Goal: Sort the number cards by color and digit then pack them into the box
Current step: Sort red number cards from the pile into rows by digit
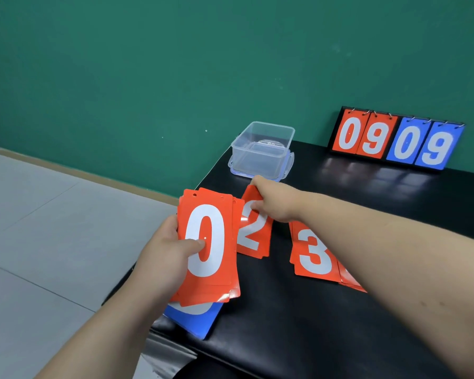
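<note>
Fingers of outstretched right hand pinch red 2 card.

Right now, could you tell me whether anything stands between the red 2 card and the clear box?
Nothing visible does. The right hand pinches the red 2 card just in front of the clear box, whose top is open; only bare table lies between.

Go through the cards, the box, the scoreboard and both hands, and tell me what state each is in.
box: open, no cards inside
scoreboard: upright, reads 0 9 0 9
red stack: zero on top, gripped by left hand
two card: face up, pinched by right hand
three pile: face up on the table
blue cards: on the table, partly behind the red stack
</note>
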